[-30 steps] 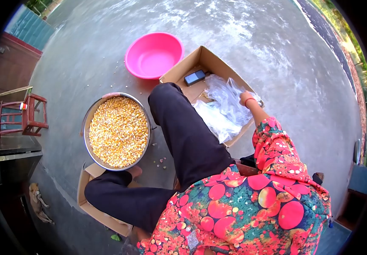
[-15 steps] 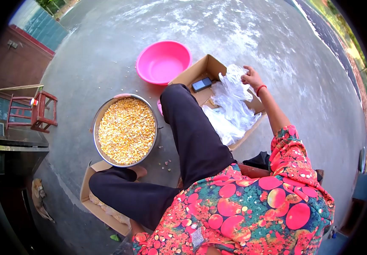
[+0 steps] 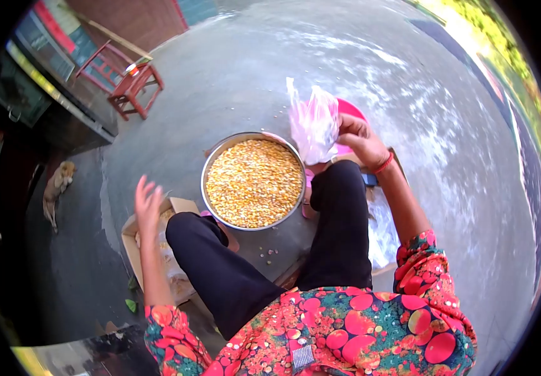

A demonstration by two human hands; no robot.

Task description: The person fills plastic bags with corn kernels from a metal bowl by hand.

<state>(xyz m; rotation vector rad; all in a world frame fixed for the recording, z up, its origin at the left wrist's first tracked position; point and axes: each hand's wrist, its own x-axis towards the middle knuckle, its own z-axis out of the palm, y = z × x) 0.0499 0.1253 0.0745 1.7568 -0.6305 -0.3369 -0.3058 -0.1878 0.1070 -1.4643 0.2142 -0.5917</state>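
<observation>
A thin, crumpled, whitish translucent plastic bag [image 3: 314, 128] hangs in the air just beyond the right knee, its top sticking up and its body bunched. The person's right hand [image 3: 359, 141], with a red band [image 3: 384, 164] at the wrist, grips its right side, the fingers closed and pinching the film. Behind the bag and this hand shows part of a round, bright pink plastic basin [image 3: 353, 110]. Left of the bag, close by, stands a round metal bucket [image 3: 204, 182] filled nearly to the rim with yellow and whitish corn kernels [image 3: 254, 182]. The person's left hand [image 3: 148, 203] is raised left of the bucket, well apart from the bag, its fingers loosely parted and holding nothing; it appears over the edge of an open brown cardboard box [image 3: 131, 244], partly covered by the left knee. Under the right forearm, more clear plastic film [image 3: 381, 229] lies in a second brown cardboard box [image 3: 402, 172]. Farther off are a reddish wooden chair [image 3: 134, 94] and a tan dog [image 3: 56, 188] lying on the grey concrete floor [image 3: 220, 81].
</observation>
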